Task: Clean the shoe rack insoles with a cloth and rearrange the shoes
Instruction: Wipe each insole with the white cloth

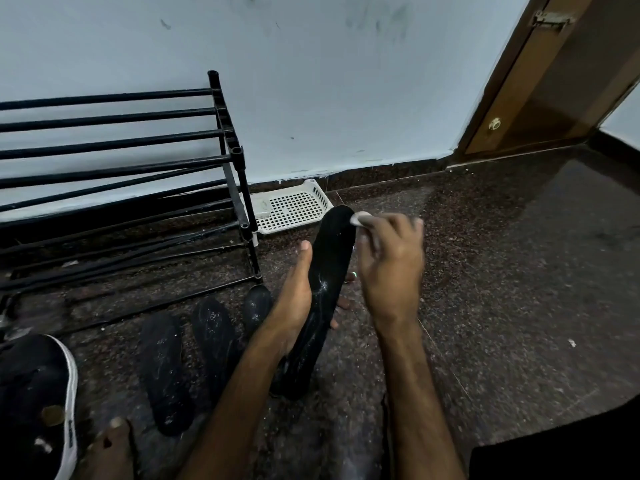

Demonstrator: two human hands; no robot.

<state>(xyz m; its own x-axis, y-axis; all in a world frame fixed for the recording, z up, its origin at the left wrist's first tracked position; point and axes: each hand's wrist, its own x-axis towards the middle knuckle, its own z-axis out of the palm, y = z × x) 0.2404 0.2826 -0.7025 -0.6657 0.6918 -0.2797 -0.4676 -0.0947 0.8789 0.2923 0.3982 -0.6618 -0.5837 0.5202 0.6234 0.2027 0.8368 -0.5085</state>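
Wiping step: the left grip [294, 299] is clamped on a black insole [334, 251] lying along its right side. The right grip [389, 271], blurred, seems to pinch a white cloth [360, 218] at the insole's far tip. The next move likely calls for a firm stroke heelward, with the insole held steady.

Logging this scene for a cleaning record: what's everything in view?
Black metal-bar shoe rack: one, black, against wall.
White perforated plastic tray: one, white, floor right of rack.
Loose black insoles: three, black, floor before rack.
Held black insole: one, black, left hand.
Small white cloth: one, white, right hand, at held insole's tip.
Black white-soled shoe: one, bottom left.
Brown wooden door: one, top right.
Bare foot: one, bottom left.
Left hand: grips held insole.
Right hand: pinches cloth.
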